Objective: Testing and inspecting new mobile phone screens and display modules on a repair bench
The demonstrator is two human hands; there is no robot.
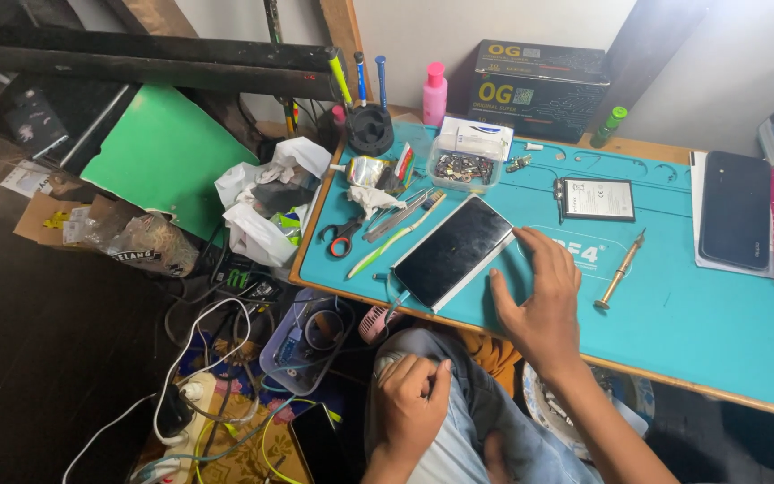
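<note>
Far left: dark floor, a green board leaning against dark shelving, crumpled white plastic bags, a tangle of cables with a white power strip below the table edge.

Left hand sits low on the person's lap, off the table, curled into a loose fist; whether anything is inside it cannot be told. It is well apart from the smartphone.

The smartphone lies flat, dark screen up, on the teal work mat, near the mat's front-left edge. Its long axis runs diagonally, near-left corner to far-right corner. It lies just left of the right hand, so the right hand is clearly the nearer one.

Right hand rests on the mat, fingers spread and open, gripping nothing; the index fingertip reaches toward the phone's far right corner, touching or almost touching, hard to tell.

Left of the phone: red-handled scissors, tweezers, a green-handled toothbrush. Behind: a black pen holder, a pink bottle, a clear box of small parts, a black carton.

Right of the hand: a flat phone battery, a brass-coloured screwdriver, then two more dark phones at the right edge.

Surface: mat on a wooden table against a white wall; room cluttered.
</note>
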